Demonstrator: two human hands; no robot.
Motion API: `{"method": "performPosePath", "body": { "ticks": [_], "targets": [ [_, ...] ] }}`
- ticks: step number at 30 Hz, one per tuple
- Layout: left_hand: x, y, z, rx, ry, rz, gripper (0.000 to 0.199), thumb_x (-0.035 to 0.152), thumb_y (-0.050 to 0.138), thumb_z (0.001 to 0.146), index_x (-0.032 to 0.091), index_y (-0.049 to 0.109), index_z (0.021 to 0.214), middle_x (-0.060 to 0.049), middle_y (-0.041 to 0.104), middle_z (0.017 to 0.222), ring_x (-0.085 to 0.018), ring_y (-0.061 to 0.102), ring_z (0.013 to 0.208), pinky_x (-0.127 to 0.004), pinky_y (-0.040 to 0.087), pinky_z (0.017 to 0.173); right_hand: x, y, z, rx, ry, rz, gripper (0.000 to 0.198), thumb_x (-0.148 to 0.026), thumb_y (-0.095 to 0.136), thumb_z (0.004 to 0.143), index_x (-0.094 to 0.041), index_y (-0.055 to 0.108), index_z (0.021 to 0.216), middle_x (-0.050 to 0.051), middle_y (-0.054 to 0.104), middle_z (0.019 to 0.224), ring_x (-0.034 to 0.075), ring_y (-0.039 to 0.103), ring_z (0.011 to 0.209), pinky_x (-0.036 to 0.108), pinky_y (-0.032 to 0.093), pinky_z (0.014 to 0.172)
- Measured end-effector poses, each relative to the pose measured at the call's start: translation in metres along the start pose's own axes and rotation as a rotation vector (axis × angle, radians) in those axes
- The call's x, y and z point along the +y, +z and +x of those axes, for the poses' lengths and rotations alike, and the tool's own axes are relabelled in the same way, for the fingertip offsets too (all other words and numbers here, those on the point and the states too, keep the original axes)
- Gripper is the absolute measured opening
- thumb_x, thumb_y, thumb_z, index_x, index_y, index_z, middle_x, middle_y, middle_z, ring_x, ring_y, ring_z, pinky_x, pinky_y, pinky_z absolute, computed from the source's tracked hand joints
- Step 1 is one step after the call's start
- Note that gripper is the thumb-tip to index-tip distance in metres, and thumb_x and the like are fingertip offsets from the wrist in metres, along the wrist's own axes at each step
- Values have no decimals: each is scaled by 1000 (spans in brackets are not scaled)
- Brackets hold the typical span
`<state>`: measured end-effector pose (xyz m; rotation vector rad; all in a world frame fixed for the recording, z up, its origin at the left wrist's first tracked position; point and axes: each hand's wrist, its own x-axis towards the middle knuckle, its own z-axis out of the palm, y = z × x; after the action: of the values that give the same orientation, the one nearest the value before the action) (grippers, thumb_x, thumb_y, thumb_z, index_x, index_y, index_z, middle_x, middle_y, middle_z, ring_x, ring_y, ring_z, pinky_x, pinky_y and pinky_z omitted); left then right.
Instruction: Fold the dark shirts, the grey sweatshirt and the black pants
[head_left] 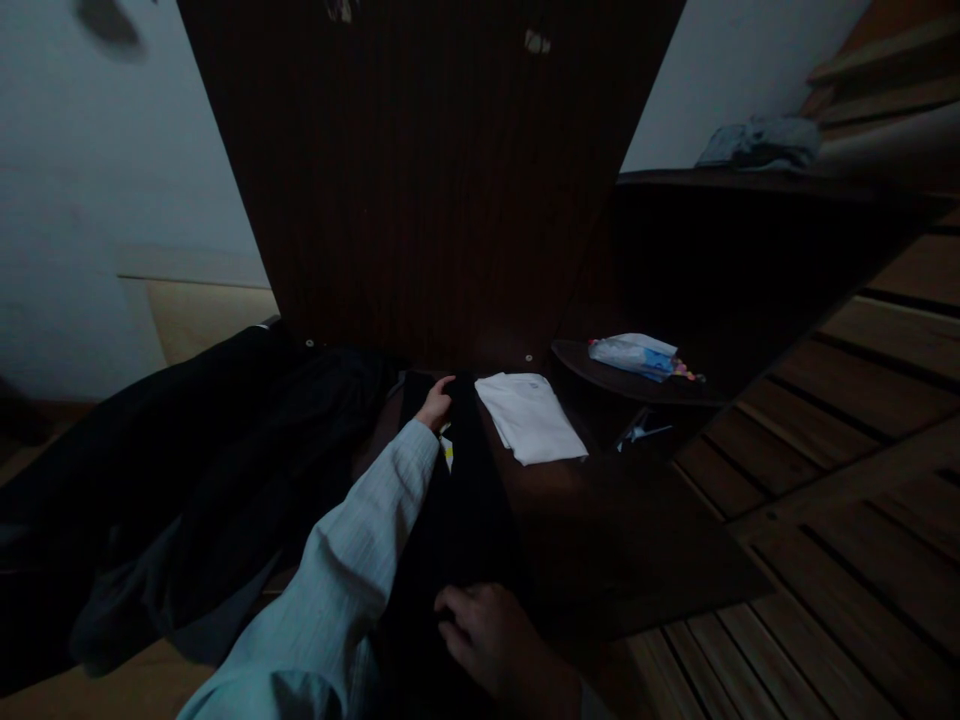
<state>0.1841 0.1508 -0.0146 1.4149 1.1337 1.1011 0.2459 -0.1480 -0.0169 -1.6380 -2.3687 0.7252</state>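
Note:
A long black garment, by its two strips probably trousers (472, 500), lies stretched toward me over the dark wooden surface. My left hand (436, 402) rests on its far end, thumb stretched out and fingers lying along the cloth. Closer to me, my right hand (487, 635) is closed with curled fingers at the near part of the garment; the dim light hides most of its grip. A small white and yellow item (448, 453) shows through a gap between the strips. Just right of the garment sits a folded white cloth (531, 418).
Dark clothes (225, 480) are heaped on the left. A tall dark panel (435, 180) rises at the back. On the right, a curved shelf (577, 365) carries a plastic packet (636, 356), with wooden slats (847, 520) beyond. Folded fabric (761, 143) lies on the upper shelf.

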Motion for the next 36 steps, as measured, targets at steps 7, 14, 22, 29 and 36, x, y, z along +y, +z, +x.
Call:
{"method": "performPosePath", "body": {
  "ticks": [7,14,22,29,36],
  "targets": [
    [17,-14,-37,-41,231,638,47,6,49,69,16,52,115,-10,32,139,-26,23,129,-44,19,106,35,-65,26,204,-31,177,22,-30,45,82,-20,62,94,0,65,70,11,59,62,21,41,59],
    [4,-40,-88,-100,218,1260,55,39,30,87,5,33,130,-19,25,141,-29,17,131,-44,23,102,84,-79,122,360,-35,-121,52,-38,41,84,-14,37,130,11,30,140,22,24,130,39,25,103],
    [-16,-60,-80,-195,203,1198,54,37,32,86,7,34,130,-18,26,140,-26,19,131,-41,21,104,82,-64,165,191,58,-273,61,-49,22,88,-12,27,136,8,20,144,20,10,133,39,12,106],
    [-22,-70,-45,-176,199,1026,49,28,40,81,8,40,126,-18,30,139,-28,21,130,-43,18,104,88,-75,196,152,80,-301,62,-50,17,88,-12,23,137,7,16,145,19,8,134,40,9,106],
    [-16,-76,-14,-146,260,906,42,25,45,80,9,47,118,-18,40,133,-28,27,128,-41,20,104,99,-88,230,129,92,-302,62,-49,16,88,-12,20,138,8,13,146,19,6,134,42,7,106]
  ]
}}
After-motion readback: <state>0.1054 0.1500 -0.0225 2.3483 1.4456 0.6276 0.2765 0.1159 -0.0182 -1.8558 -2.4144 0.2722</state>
